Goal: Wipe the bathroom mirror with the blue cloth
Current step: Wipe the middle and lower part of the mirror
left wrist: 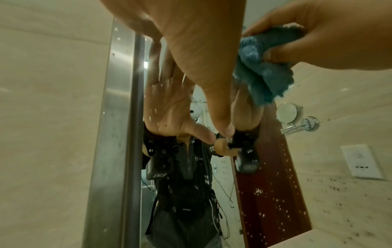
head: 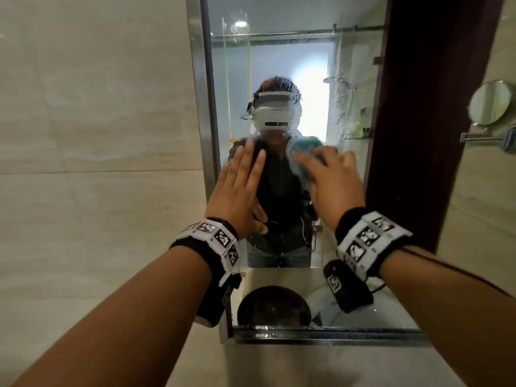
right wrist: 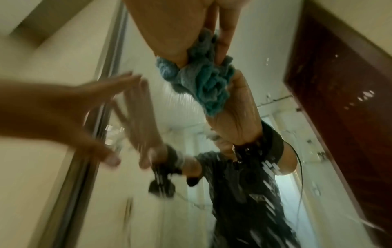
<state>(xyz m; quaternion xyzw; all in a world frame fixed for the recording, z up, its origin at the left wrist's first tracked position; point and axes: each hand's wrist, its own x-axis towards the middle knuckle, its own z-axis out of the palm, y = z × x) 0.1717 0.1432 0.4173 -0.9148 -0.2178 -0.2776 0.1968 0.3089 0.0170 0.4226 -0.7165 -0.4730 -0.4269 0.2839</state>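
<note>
The bathroom mirror (head: 279, 51) hangs straight ahead and is speckled with water drops. My right hand (head: 331, 175) grips a bunched blue cloth (head: 297, 157) and presses it on the glass at mid height, right of centre. In the right wrist view the cloth (right wrist: 203, 80) is crumpled between the fingers (right wrist: 224, 33) and the glass. My left hand (head: 240, 182) lies flat on the mirror left of the cloth, fingers straight and pointing up. From the left wrist, the left palm (left wrist: 201, 50) faces the glass beside the cloth (left wrist: 260, 72).
A steel strip (head: 199, 107) borders the mirror on the left and a dark red wooden frame (head: 418, 107) on the right. A round swivel mirror (head: 491, 103) is mounted on the right wall. A black bowl (head: 273, 305) shows below, behind a glass ledge (head: 321, 335).
</note>
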